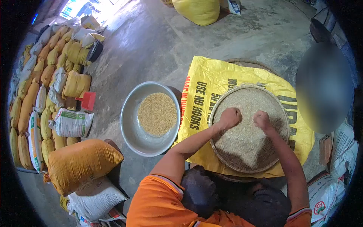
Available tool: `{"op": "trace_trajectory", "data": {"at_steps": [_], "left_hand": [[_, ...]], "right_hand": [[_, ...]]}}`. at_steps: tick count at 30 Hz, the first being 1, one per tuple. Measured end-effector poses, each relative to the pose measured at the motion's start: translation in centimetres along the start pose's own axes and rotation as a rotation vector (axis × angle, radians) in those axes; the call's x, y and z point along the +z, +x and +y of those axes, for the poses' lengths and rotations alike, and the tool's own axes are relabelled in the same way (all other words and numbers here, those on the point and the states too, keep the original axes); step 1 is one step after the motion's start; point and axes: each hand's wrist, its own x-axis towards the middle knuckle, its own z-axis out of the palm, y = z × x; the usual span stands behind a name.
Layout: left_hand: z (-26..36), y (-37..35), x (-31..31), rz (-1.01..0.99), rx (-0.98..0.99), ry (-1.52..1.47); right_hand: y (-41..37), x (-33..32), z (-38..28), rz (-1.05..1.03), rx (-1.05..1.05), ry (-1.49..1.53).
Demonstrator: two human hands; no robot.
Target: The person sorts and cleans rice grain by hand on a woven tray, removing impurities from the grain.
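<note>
A round woven tray [234, 159] rests on a yellow printed sack [200, 75] in front of me, with pale grain [245, 100] spread over it. My left hand [230, 118] is closed in a fist above the grain, left of the tray's middle. Close by on the right, my right hand [262, 119] is also closed, its knuckles toward the other hand. What either hand holds, if anything, is hidden. A metal basin [132, 136] with golden grain [157, 113] stands on the floor left of the sack.
Stacked filled sacks [45, 75] line the left side. Nearer lies an orange sack [83, 162] on a white sack [96, 196]. A red scoop-like object [88, 101] sits by the stack. A yellow bag [198, 11] stands at the top; white sacks [325, 193] lie at the lower right.
</note>
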Motion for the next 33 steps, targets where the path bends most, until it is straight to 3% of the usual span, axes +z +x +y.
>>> {"op": "trace_trajectory", "data": {"at_steps": [1, 3, 7, 10, 13, 15, 16, 18, 22, 25, 27, 33], "left_hand": [[0.3, -0.4, -0.4, 0.006, 0.006, 0.005], [0.9, -1.5, -0.7, -0.086, 0.023, 0.126], [-0.8, -1.7, 0.7, 0.022, 0.194, 0.178], [-1.2, -1.2, 1.0, -0.035, 0.142, 0.177], [-1.0, -1.1, 1.1, -0.024, 0.068, 0.088], [-0.8, -1.1, 1.5, 0.013, 0.009, -0.020], [-0.5, -1.0, 1.5, 0.050, -0.049, -0.126], [-0.1, -0.7, 1.1, 0.006, -0.120, -0.233], [-0.1, 0.7, 0.6, -0.124, -0.273, -0.601], [0.7, 0.9, 0.1, -0.172, -0.294, -0.798], [0.1, 1.5, 1.1, -0.185, -0.348, -0.912], [0.7, 1.7, 0.7, -0.240, -0.440, -1.097]], "right_hand": [[0.1, 0.4, 0.2, 0.003, -0.009, 0.003], [0.1, 1.1, 0.8, 0.178, -0.364, -0.441], [-1.2, 1.3, -0.3, 0.144, -0.361, -0.436], [-0.3, 1.4, 0.6, 0.094, -0.290, -0.443], [-0.3, 0.8, 0.3, 0.106, -0.366, -0.430], [-0.5, -0.1, -0.3, -0.071, -0.006, -0.032], [-0.8, -0.6, -0.7, -0.071, -0.005, -0.033], [-1.2, -1.1, -1.5, -0.188, -0.052, 0.331], [-0.8, -1.0, -2.0, -0.209, -0.024, 0.348], [-0.1, 0.5, -2.2, -0.070, 0.141, 0.144], [0.8, 1.6, -0.2, 0.142, -0.442, -0.433], [1.2, 1.5, 0.0, 0.044, -0.280, -0.419]]}}
